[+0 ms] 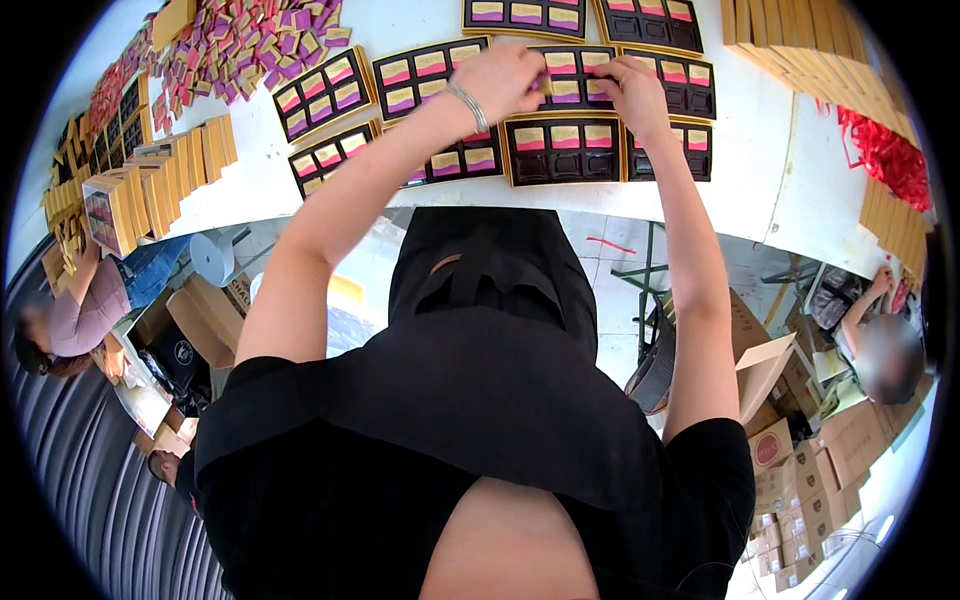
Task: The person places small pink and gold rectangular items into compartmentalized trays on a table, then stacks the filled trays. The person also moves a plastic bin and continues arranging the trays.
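Both of my hands are over a dark tray [582,70] with a gold rim, in the middle of a group of similar trays. Pink-and-gold squares line its back row, purple-and-gold ones its front row. My left hand [503,80], a silver bangle at its wrist, is closed at the tray's left side, with a small purple-and-gold wrapped square [543,82] at its fingertips. At the right side, my right hand [638,92] has bent fingers pinched down by the front-row squares; what they grip is hidden. Just nearer, another tray [563,152] has pink-and-gold squares only in its back row.
A heap of loose wrapped squares [255,45] covers the table's back left. Gold-edged boxes [160,185] stand in a row at left, more boxes [800,50] at back right beside red shredded paper [885,155]. Other people [90,310] sit at both sides, near cardboard cartons [205,320].
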Available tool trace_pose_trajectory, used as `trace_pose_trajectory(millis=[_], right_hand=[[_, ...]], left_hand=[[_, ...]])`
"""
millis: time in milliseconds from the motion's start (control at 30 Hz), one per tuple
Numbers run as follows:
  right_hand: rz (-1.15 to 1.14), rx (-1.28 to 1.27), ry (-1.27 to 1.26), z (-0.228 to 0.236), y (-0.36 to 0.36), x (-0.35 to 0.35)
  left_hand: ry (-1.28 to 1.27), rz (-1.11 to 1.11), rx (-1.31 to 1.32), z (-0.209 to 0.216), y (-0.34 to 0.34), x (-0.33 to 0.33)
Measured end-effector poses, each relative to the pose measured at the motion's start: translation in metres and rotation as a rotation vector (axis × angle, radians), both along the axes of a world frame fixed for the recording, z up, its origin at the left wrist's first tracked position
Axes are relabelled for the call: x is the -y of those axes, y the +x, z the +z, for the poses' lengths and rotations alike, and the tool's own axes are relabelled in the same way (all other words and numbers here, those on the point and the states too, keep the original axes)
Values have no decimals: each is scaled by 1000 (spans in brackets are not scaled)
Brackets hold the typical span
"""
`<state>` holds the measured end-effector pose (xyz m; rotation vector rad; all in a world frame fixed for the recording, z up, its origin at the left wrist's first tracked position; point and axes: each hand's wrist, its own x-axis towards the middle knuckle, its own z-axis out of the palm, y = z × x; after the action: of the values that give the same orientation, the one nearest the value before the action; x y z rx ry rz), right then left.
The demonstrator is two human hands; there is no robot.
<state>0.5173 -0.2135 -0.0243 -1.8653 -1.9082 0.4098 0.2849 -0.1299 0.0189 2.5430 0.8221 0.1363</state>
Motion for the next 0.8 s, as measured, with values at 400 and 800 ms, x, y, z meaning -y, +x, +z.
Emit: trace_pose_trajectory(millis=[400,800], right_hand=[[-379,-812,-392,-1,-54,105],[-657,-1178,-372,8,-70,129]], left_hand=[[-127,67,122,-21,-11,114],[254,-89,202,-27,-50,148]])
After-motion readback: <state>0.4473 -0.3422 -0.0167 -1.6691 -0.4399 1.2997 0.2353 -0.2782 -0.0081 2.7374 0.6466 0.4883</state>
